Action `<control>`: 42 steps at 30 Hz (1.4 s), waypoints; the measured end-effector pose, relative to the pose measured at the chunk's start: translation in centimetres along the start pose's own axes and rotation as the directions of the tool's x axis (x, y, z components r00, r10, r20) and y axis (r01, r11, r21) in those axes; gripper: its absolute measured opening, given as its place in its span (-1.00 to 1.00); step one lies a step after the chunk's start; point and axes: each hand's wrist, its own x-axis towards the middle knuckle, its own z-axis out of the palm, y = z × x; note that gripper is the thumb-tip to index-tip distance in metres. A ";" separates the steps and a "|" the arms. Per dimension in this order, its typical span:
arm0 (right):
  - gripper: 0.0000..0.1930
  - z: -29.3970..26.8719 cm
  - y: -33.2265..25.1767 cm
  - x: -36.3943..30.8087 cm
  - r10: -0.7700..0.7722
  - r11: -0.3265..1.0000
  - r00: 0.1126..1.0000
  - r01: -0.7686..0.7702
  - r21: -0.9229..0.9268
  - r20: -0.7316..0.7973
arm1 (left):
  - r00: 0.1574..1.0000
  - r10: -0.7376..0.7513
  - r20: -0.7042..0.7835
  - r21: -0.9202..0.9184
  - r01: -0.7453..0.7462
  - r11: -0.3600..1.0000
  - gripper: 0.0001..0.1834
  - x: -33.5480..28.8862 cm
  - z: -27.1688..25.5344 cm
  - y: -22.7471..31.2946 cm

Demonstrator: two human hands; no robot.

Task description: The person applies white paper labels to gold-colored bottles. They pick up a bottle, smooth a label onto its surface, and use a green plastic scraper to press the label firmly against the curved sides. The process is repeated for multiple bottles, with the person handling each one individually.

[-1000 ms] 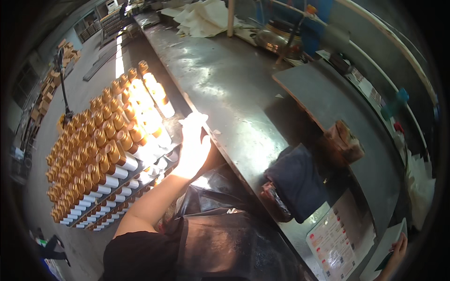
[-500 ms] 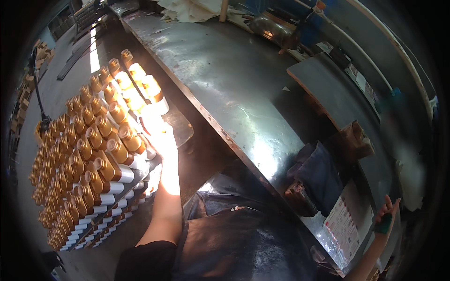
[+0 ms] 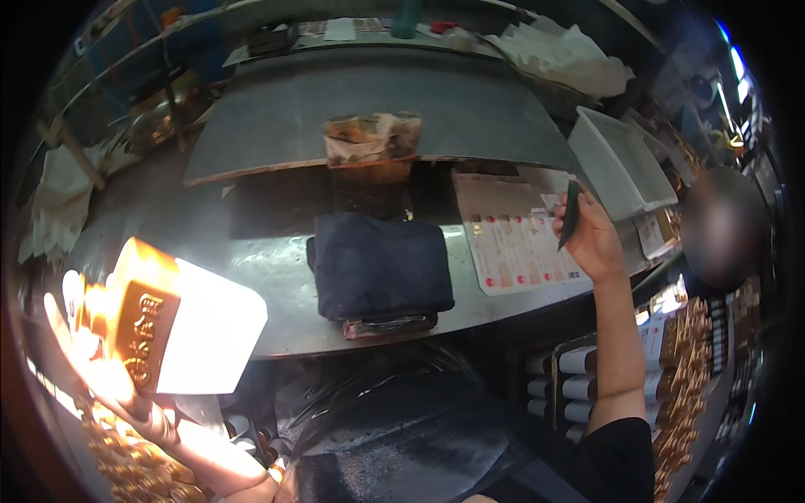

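Note:
My left hand (image 3: pixel 92 369) holds up a bottle with a gold cap and white body (image 3: pixel 176 323) at the lower left, brightly lit, in front of the metal table's edge. My right hand (image 3: pixel 591 239) is raised over the right part of the table and grips a thin dark green tool (image 3: pixel 570 214). It hovers beside a printed sheet with red dots (image 3: pixel 511 243). A folded dark blue cloth pad (image 3: pixel 377 264) lies on the metal table (image 3: pixel 251 243) between my hands.
Racks of gold-capped white bottles stand low at the right (image 3: pixel 671 360) and lower left (image 3: pixel 126 469). A raised grey board (image 3: pixel 377 101) carries a brown block (image 3: pixel 369 138). A white tray (image 3: pixel 620 159) sits at the right, white cloths (image 3: pixel 570 59) behind. Another person (image 3: pixel 721 226) is at the right.
The view has swung right from the bottle rack to the table. My left hand has lifted one bottle out of the rack; my right hand with the green tool has come into full view.

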 end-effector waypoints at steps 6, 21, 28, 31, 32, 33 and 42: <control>-0.68 3.6 2.1 -0.4 0.219 0.846 0.950 -0.071 -0.528 0.223 | 0.744 -0.198 0.638 -0.401 0.541 0.740 -0.08 4.1 14.1 -4.1; -0.15 10.8 9.5 5.3 0.125 0.430 0.935 0.251 -0.867 0.332 | 0.406 -0.711 0.574 -0.021 0.875 0.483 -0.32 -4.1 17.9 -8.3; -0.76 -2.3 4.1 6.7 -0.008 0.453 1.000 -0.003 -0.892 -0.007 | 0.468 -0.719 0.514 -0.010 0.841 0.541 -0.25 -3.1 16.5 -10.1; -0.69 -15.8 -1.6 6.1 -0.202 0.195 0.931 -0.268 -0.944 -0.305 | 0.512 -0.710 0.484 -0.016 0.816 0.578 -0.35 -2.1 17.3 -9.8; -0.61 -19.8 -3.3 4.7 -0.297 0.061 0.864 -0.409 -0.911 -0.408 | 0.510 -0.723 0.467 0.009 0.814 0.580 -0.42 -1.7 17.2 -10.1; -0.54 -23.2 -4.1 3.2 -0.390 -0.142 0.817 -0.508 -0.850 -0.424 | 0.510 -0.735 0.446 0.041 0.809 0.587 -0.48 -1.1 17.3 -10.2; -0.37 -30.9 -3.9 2.8 -0.256 -0.284 0.792 -0.609 -0.740 -0.554 | 0.632 -0.662 0.403 0.158 0.664 0.730 -0.52 -1.1 17.3 -10.7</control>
